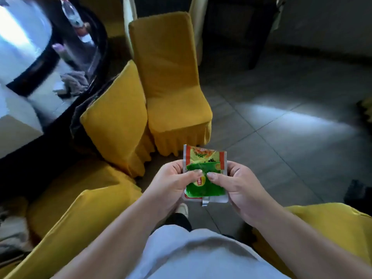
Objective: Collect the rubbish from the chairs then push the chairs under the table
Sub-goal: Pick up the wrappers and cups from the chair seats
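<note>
Both hands hold flat rubbish wrappers in front of my body: a green packet (205, 187) lies on top of an orange and silver packet (201, 155). My left hand (171, 182) grips their left edge and my right hand (239, 188) their right edge, thumbs pressed on the green one. Several chairs with yellow covers stand around. One chair (173, 81) stands ahead with a bare seat. A second chair (116, 115) is tucked against the round table (40, 63). A third chair (76, 204) is at lower left.
The table at upper left carries a plastic bottle (72, 15), a crumpled cloth (74, 80) and a white box (14, 117). Another yellow chair (330, 228) sits at lower right. Grey tiled floor (281, 121) spreads to the right. Dark furniture stands at the far back.
</note>
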